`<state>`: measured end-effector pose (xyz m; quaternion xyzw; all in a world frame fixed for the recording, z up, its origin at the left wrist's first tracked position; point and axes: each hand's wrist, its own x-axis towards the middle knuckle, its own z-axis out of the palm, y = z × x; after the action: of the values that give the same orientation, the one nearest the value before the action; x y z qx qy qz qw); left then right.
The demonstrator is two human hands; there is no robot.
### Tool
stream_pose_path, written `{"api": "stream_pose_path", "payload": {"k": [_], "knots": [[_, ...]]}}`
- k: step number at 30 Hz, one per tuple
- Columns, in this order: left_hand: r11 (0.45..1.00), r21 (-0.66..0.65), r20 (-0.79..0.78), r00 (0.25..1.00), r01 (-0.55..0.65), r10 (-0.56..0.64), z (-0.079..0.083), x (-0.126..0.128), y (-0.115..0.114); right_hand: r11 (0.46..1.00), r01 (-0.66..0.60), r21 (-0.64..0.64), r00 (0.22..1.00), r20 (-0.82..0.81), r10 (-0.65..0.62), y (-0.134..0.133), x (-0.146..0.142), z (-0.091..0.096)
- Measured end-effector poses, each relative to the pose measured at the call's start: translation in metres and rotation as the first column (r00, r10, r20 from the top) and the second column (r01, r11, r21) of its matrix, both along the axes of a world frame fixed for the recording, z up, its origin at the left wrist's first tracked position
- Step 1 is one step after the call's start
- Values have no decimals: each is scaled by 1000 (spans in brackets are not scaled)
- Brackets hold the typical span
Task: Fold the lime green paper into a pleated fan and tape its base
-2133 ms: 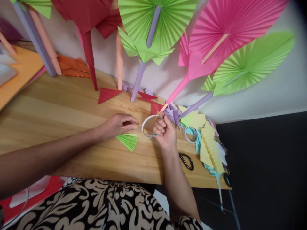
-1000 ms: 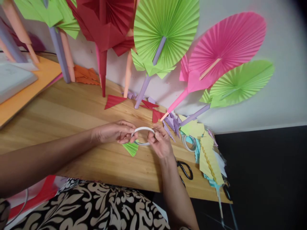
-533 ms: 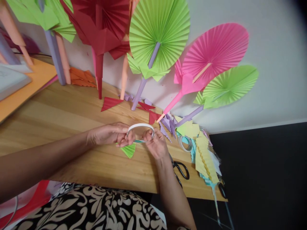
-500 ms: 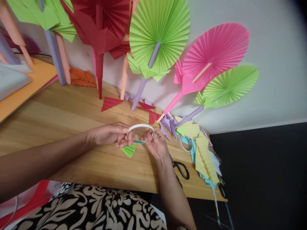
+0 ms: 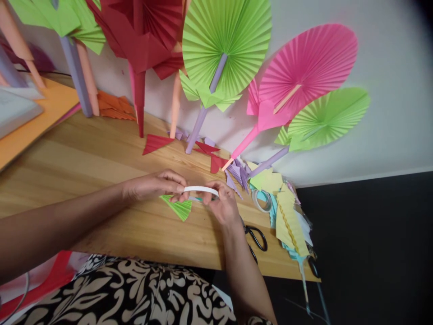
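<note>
Between my two hands is a thin white roll of tape [image 5: 201, 189], held above the wooden table and tilted so its outer band faces me. My left hand [image 5: 165, 186] pinches its left side, thumb on top. On the right side, the fingers of my right hand [image 5: 222, 201] are closed round the ring. Just below the left fingers lies a small pleated piece of green paper [image 5: 179, 208]. Black-handled scissors [image 5: 256, 238] rest by my right wrist, their blades hidden by the arm.
Pleated paper fans, one green [image 5: 226, 40], one pink [image 5: 309, 67], lean on the wall. Red paper scraps [image 5: 157, 144] lie along the back of the table [image 5: 84, 180]. Another tape roll [image 5: 261, 201] and yellow paper [image 5: 290, 221] sit at the right end. Orange sheets [image 5: 61, 97] are at left.
The tape roll has tipped between my hands, so its opening looks much narrower. My left thumb and fingers have shifted along its left side. The view has moved slightly.
</note>
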<state>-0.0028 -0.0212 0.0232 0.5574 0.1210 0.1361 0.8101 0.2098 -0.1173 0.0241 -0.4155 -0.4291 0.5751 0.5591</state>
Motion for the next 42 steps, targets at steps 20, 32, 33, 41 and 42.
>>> {"api": "stream_pose_path", "payload": {"k": [20,32,33,41,42], "knots": [[527,690,254,848,-495,465,10,11,-21,846,14,533,531,713,-458,0,-5,2],[574,645,204,838,-503,505,4,15,-20,857,13,515,501,738,-451,2,-7,5],[571,645,208,836,-508,508,4,15,-20,858,15,514,498,740,-452,2,-7,5],[616,625,164,852,-480,498,0,15,-20,825,-30,564,418,757,-502,2,-6,2],[630,614,154,854,-476,496,0,15,-20,822,-33,568,411,758,-507,2,-6,2]]}}
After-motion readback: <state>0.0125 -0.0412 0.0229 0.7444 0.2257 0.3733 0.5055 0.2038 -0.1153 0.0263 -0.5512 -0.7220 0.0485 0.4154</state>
